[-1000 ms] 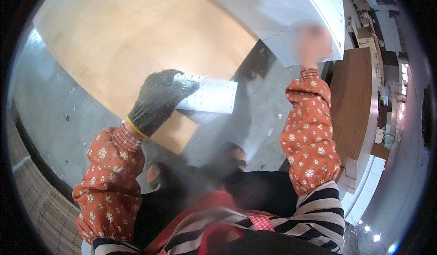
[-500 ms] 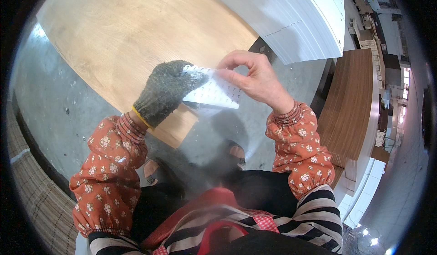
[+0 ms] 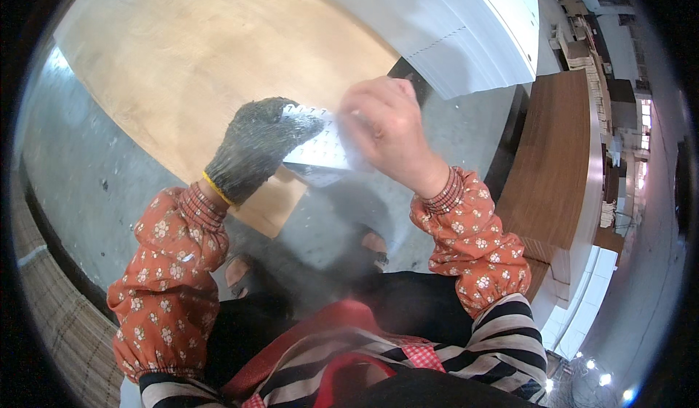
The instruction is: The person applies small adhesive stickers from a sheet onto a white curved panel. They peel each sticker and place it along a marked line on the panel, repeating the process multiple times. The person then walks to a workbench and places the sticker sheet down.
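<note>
My left hand (image 3: 255, 146), in a dark grey knitted glove with a yellow cuff edge, grips a white sheet of paper (image 3: 320, 150) printed with rows of small black marks. The glove's thumb lies over the sheet's upper face. At the sheet's right edge is my bare right hand (image 3: 389, 131), its fingers curled in and blurred by motion. They cover that end of the paper, and whatever they pinch is hidden. Beneath the hands and beyond them lies a large light wood-grain board (image 3: 218, 51).
A tall stack of white panels (image 3: 473, 51) stands at the far right. Nearer on the right is a stack of brown wood-grain boards (image 3: 550, 160). Grey concrete floor (image 3: 95, 146) surrounds my feet. A ribbed brown stack (image 3: 65, 321) fills the lower left.
My right hand has turned and moved slightly left, its fingers curling in over the sheet's right end. My left hand keeps its grip; the view has shifted a little.
</note>
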### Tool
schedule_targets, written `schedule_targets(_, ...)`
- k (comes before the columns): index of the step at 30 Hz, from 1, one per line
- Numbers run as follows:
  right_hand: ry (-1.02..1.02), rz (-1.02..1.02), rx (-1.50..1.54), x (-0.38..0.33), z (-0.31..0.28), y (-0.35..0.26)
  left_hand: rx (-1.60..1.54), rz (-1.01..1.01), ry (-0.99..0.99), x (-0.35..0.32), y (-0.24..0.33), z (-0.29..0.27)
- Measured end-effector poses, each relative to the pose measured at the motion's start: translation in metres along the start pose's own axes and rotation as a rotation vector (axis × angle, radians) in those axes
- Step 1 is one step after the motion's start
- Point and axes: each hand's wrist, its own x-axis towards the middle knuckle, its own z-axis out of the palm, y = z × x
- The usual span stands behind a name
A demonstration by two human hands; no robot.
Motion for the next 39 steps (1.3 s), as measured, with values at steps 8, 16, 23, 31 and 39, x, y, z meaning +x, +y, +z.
schedule_targets(8,0.351,0.526,-0.296,-0.014,-0.041,0.114,0.220,0.049,0.022,-0.022,-0.021,0.001)
schedule_targets(16,0.352,0.549,-0.697,-0.006,-0.051,0.163,0.211,0.063,0.029,-0.018,-0.015,-0.004)
schedule_targets(23,0.350,0.513,-0.778,-0.002,-0.045,0.165,0.225,0.002,-0.029,-0.018,-0.011,-0.006)
schedule_targets(31,0.353,0.526,-0.881,-0.002,-0.045,0.165,0.168,-0.044,-0.047,-0.017,-0.010,-0.003)
schedule_targets(39,0.413,0.400,-0.816,-0.009,-0.047,0.174,0.111,-0.063,-0.049,-0.014,-0.010,-0.003)
